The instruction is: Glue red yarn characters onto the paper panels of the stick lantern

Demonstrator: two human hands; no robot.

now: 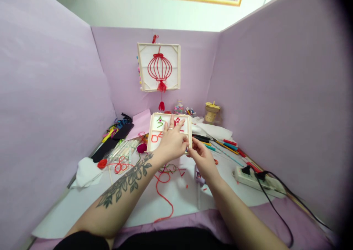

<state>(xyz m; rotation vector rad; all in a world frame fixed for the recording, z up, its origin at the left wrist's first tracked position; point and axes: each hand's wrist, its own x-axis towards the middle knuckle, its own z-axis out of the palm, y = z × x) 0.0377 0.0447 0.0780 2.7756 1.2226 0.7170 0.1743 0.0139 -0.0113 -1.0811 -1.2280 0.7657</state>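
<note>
Both hands on a wooden frame tray at surface centre.

Left hand (pixel 171 142) lies flat on the wooden frame tray (pixel 169 131), fingers spread and extended toward 12 o'clock, ring on one finger, palm covering the tray's lower middle. Right hand (pixel 200 155) sits at the tray's 5 o'clock corner, fingers curled together in a pinch at the edge; cannot tell if anything small is held. Tray compartments hold red and green yarn shapes. Loose red yarn (pixel 162 191) trails on the surface at 6 o'clock. Power strip (pixel 257 178) at 3 o'clock, pens (pixel 220 144) at 2 o'clock, lantern panel (pixel 159 67) on the wall at 12 o'clock.
</note>
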